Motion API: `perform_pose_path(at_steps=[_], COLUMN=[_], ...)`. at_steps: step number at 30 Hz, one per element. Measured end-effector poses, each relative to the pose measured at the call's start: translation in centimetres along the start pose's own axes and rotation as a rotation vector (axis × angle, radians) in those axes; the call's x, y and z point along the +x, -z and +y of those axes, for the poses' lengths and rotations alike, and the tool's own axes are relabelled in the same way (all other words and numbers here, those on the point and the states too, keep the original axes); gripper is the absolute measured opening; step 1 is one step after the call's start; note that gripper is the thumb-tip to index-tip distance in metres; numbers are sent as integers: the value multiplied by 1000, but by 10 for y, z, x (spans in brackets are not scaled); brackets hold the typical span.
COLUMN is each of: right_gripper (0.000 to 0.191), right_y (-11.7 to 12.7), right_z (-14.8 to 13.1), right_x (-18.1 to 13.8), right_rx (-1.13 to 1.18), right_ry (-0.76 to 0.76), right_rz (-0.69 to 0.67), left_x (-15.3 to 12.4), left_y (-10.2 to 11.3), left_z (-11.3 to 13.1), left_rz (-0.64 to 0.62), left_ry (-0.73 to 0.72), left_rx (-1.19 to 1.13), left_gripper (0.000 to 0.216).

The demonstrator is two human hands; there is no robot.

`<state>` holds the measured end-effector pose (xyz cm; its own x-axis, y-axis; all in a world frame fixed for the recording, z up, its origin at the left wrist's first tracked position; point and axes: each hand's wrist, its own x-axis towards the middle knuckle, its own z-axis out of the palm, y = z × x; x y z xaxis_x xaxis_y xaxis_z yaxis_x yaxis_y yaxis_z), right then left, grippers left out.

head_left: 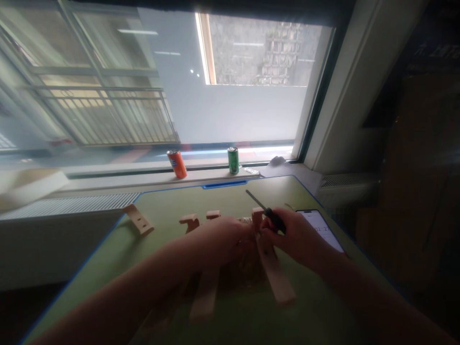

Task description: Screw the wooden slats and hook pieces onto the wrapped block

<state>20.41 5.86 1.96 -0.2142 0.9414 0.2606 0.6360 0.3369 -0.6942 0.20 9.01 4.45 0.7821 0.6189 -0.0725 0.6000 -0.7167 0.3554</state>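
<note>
Right hand clamped on screwdriver, tip toward surface's far edge; wooden bar runs nearward; left hand's grip: can't tell.

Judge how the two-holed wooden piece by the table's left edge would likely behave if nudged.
The wooden piece looks like solid wood, so it should stay stiff. Its slab-like shape suggests sliding rather than rolling. One end overlaps the table's blue edge in this view, so an outward push might tip it off.

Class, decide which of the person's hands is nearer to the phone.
Right. The right hand, holding the screwdriver, is just left of the phone; the left hand is farther left, beyond the right hand.
</note>
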Motion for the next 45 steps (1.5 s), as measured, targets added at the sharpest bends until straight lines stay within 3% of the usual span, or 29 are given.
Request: perform_pose_path(at_steps=[10,21,26,32,39,45], right_gripper=[3,8,5,9,9,6], right_y=[-1,0,-3,-12,-18,-22], right_z=[1,2,4,0,-2,6], right_x=[1,2,5,6,8,9], right_rx=[-1,8,277,615,681,658], right_ry=[33,99,-9,-212,-278,-244], right_rz=[-10,-33,-131,-119,-70,-27], left_x=[3,5,8,6,8,10], left_y=[-6,-4,-7,2,-5,-6], left_z=[1,0,-3,4,-1,-4], left_rz=[76,50,61,16,30,23], left_ry=[-12,-47,-43,17,25,21], left_rx=[-25,78,72,46,-2,-1], left_gripper=[24,25,33,30,29,29])
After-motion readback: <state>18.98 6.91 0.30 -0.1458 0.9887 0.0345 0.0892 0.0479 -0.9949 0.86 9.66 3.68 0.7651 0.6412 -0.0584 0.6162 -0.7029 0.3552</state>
